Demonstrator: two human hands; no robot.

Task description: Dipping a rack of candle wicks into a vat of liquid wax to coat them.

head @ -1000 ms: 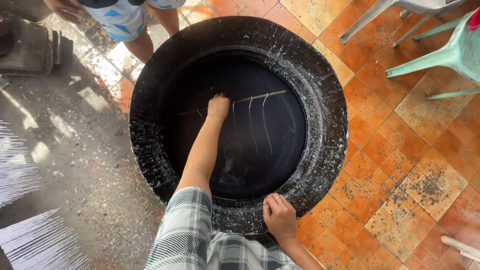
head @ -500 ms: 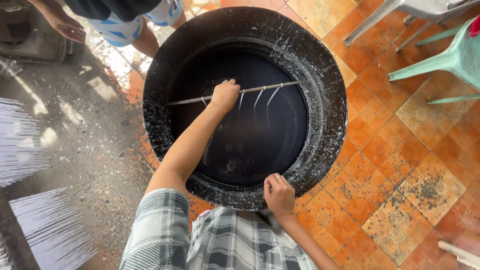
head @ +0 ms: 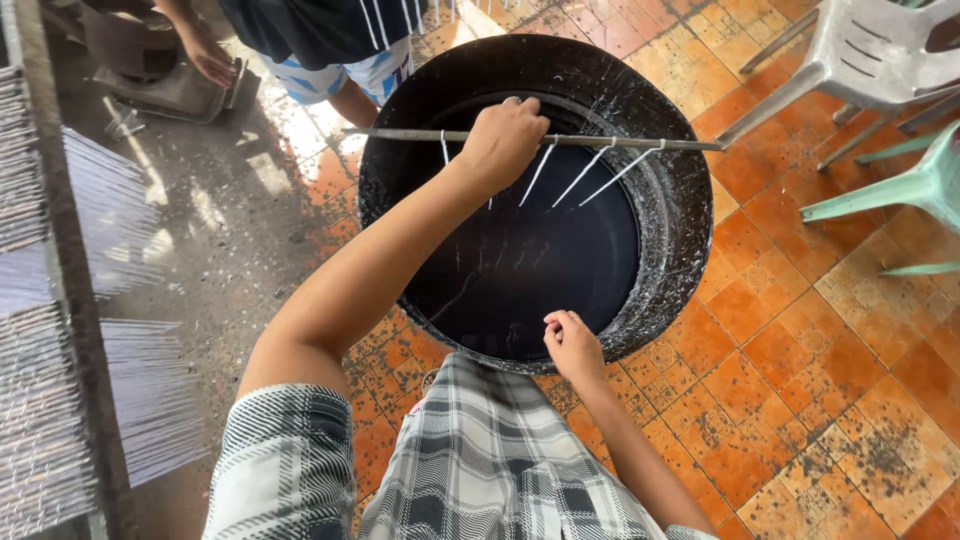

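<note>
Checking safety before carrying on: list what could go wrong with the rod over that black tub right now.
1. The left hand grips the rod alone near its middle; it could tip, and the white strands hanging from it might slide.
2. The strands swing slanted and may brush the spattered tub rim.
3. Another person stands close behind the tub near the rod's far end and could be bumped. The right hand only rests on the near rim.

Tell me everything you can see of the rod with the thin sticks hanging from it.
The rod is long, thin and grey, held roughly level above the big black tub, spanning past both rims. The left hand grips it near the middle. Several thin white sticks hang from it, tied with white loops, slanting down and left; none reach the dark liquid. The right hand rests on the tub's near rim.
</note>
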